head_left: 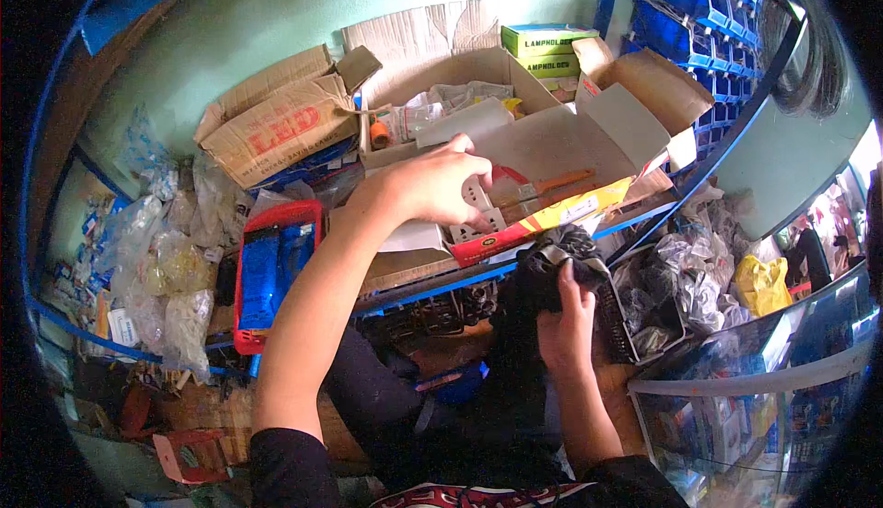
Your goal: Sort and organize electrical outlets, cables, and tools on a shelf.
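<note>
My left hand (432, 186) reaches up to the shelf and grips a white wall socket plate (475, 204) that lies on a flat red and yellow box (538, 223). Lower down, my right hand (566, 319) holds the rim of a black plastic bag (543, 273), which hangs below the shelf edge. A second white socket plate (478, 227) lies just under the left hand. An orange-handled tool (552, 184) rests on the grey cardboard beside them.
An open cardboard carton (515, 121) with packets stands behind the hand, a closed brown carton (276, 131) to its left, green boxes (543, 48) at the back. A red basket (271, 269) with blue packs, clear bags of parts (170, 278), blue wall bins (699, 20) and a glass counter (782, 398) surround me.
</note>
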`<move>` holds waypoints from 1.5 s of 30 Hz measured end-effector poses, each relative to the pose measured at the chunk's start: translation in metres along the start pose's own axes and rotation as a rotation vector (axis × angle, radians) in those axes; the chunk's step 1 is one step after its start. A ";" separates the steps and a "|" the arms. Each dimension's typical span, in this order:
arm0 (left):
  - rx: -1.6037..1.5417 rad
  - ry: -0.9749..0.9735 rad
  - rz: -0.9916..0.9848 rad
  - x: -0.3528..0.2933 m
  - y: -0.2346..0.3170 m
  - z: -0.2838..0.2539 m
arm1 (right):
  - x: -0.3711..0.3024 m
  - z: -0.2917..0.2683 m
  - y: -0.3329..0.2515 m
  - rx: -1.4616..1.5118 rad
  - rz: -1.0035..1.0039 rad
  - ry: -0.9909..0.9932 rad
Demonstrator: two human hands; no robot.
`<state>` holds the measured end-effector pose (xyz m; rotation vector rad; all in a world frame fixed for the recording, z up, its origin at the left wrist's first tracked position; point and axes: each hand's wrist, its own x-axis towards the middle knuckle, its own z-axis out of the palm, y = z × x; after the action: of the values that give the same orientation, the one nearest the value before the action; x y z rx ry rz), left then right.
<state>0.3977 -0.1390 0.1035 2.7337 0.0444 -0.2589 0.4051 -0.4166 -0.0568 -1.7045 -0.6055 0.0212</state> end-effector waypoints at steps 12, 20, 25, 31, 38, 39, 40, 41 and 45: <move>-0.099 0.464 0.238 -0.022 0.005 0.015 | 0.011 0.013 -0.006 -0.276 -0.226 0.103; -1.445 0.686 0.401 -0.041 -0.006 0.012 | 0.036 -0.027 -0.049 0.378 -0.181 0.344; -1.715 0.777 0.332 -0.038 0.029 0.044 | 0.083 -0.031 -0.109 0.030 -0.446 0.099; -1.669 0.939 0.529 -0.027 0.052 0.059 | 0.090 0.039 -0.137 -0.099 -0.590 -0.187; -1.473 1.169 0.254 -0.044 0.036 0.055 | 0.040 0.021 -0.114 -0.005 -0.487 -0.216; -1.420 1.144 0.223 -0.048 0.037 0.053 | 0.034 0.015 -0.111 0.006 -0.425 -0.187; -1.547 1.105 0.257 -0.051 0.044 0.056 | 0.033 0.016 -0.102 0.120 -0.392 -0.062; -1.675 1.062 0.288 -0.055 0.054 0.059 | 0.034 0.013 -0.093 0.189 -0.354 0.014; -1.819 0.934 0.314 -0.050 0.064 0.080 | 0.043 0.011 -0.092 0.473 -0.096 0.109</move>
<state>0.3385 -0.2284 0.0643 0.8197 0.0563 0.7795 0.4033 -0.3806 0.0384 -1.2097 -0.5490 0.0022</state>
